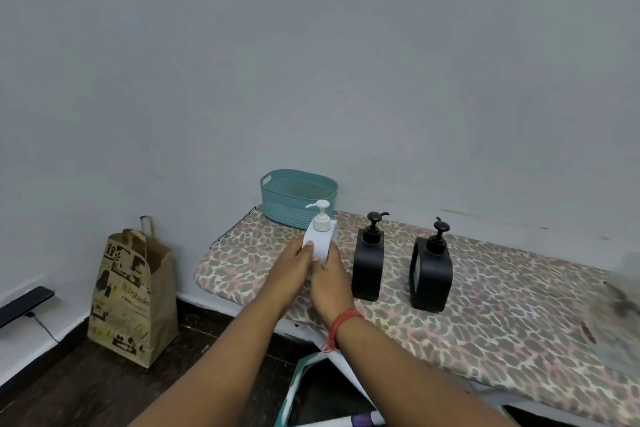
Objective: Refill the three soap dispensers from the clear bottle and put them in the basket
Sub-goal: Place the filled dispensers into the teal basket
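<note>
Both hands on white pump dispenser (320,243), upright near left end of leopard-print ironing board (485,305). Left hand (290,269) wrapped round its left side, right hand (328,282) clasping lower right side. Two black dispensers (368,263) (430,274) standing apart to the right, pumps on. Teal basket (298,198) behind, against wall, looks empty. Clear bottle not in view. Likely first step: opening white one. Next: steady body, twist pump off.

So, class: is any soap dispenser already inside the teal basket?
No: the teal basket holds none; both black dispensers stand on the board, and both hands hold the white dispenser.
</note>
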The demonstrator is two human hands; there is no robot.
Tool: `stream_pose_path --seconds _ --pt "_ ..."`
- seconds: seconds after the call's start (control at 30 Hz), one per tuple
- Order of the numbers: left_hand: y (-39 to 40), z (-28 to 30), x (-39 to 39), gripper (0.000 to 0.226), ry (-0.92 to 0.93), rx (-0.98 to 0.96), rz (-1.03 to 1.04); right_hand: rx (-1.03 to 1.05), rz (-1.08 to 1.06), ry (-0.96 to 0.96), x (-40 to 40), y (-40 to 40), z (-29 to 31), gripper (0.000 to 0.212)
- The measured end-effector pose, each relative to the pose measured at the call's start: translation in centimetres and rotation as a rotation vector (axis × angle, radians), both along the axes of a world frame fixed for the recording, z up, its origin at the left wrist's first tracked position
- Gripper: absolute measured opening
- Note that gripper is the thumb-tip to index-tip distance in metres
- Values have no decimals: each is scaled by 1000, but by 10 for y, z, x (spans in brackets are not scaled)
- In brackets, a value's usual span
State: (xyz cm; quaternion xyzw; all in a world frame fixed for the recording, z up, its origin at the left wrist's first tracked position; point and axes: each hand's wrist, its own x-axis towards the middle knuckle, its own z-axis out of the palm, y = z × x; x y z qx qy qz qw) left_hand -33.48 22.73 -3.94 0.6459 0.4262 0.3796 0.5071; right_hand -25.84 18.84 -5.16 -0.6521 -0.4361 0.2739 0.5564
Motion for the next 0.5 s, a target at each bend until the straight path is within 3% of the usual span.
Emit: stream_pose_path --seconds 0.2,0.5 --pt "6 15 -9 31 -76 46 24 50 -78 -58 -18 14 2 59" --pt "96 100 -31 30 -137 221 79 236 58 -155 -27 80 95 67"
